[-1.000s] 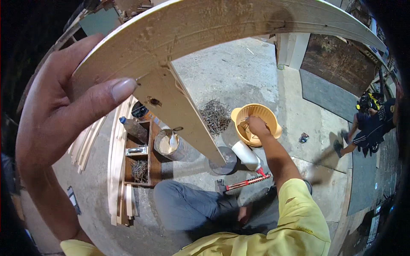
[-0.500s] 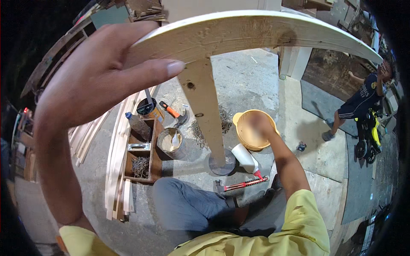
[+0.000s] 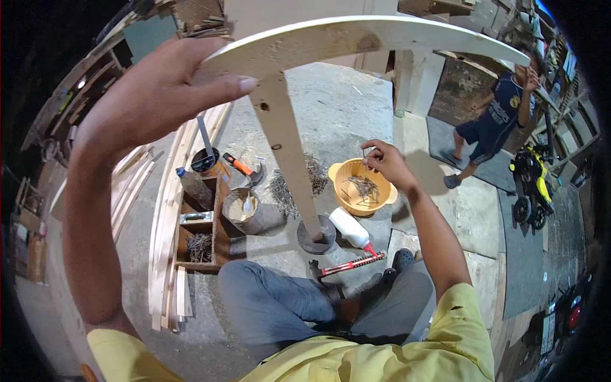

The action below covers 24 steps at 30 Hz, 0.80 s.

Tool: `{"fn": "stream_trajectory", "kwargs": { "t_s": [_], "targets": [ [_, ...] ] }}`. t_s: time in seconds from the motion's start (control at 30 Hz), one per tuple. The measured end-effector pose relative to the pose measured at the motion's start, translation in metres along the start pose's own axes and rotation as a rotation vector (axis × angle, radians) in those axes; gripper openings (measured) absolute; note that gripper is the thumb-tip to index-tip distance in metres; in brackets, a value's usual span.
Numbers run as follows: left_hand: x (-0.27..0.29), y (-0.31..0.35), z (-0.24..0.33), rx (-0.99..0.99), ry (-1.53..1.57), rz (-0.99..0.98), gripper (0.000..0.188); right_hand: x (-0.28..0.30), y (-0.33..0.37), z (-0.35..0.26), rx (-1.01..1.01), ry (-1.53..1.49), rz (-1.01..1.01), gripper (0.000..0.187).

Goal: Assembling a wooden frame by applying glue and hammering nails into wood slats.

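- Firmly, the left end of a long wooden board (image 3: 356,37) is gripped by the left hand (image 3: 149,95), its thumb pressed along the near face.
- Well apart from it, the right hand (image 3: 388,164) is held over the far rim of a yellow basket (image 3: 335,170), fingers bent; whether a nail is pinched there cannot be told.
- Loose nails (image 3: 363,189) are contained in the basket, which is set by the right edge of the grey floor (image 3: 344,95).
- A wooden box (image 3: 221,223) is divided: a cloudy bottle (image 3: 196,191) is leaned at its far end, a metal tool (image 3: 196,218) is laid across its middle, and more nails (image 3: 200,248) are heaped at its near end.
- Beside the box's right edge, a white spoon (image 3: 248,204) is stood in a grey tub (image 3: 245,221) of pale matter.
- The board is raised above the floor, its long axis crosswise, its far end pointed right; from its underside a wooden strut (image 3: 289,140) is slanted down to a dark disc (image 3: 318,247).
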<state>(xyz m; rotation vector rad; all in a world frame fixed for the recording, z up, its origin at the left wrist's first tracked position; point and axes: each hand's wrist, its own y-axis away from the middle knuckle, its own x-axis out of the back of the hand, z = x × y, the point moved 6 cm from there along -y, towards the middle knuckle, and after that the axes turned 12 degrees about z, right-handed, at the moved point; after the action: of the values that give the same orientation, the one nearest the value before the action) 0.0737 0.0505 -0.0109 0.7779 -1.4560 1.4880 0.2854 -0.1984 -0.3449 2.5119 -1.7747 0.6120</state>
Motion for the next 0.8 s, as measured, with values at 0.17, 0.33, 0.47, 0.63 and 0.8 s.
{"fn": "stream_trajectory", "kwargs": {
  "t_s": [0.17, 0.33, 0.47, 0.63, 0.8],
  "targets": [
    [0.0, 0.001, 0.0, -0.014, 0.065, 0.007, 0.05, -0.013, -0.009, 0.111, -0.055, 0.418, 0.031, 0.029],
    [-0.008, -0.002, -0.017, 0.194, 0.108, -0.016, 0.066, -0.043, -0.013, 0.178, -0.119, 0.624, -0.039, 0.032],
    [-0.002, 0.004, -0.029, 0.332, 0.002, 0.082, 0.075, -0.058, -0.025, 0.201, 0.004, 0.529, -0.059, 0.034],
    [-0.003, 0.01, -0.034, 0.387, -0.044, 0.228, 0.076, -0.041, -0.05, 0.231, -0.038, 0.869, -0.015, 0.025],
    [-0.003, -0.004, -0.027, 0.208, 0.126, 0.125, 0.045, -0.049, -0.037, 0.251, -0.173, 1.078, -0.145, 0.021]
  ]
}}
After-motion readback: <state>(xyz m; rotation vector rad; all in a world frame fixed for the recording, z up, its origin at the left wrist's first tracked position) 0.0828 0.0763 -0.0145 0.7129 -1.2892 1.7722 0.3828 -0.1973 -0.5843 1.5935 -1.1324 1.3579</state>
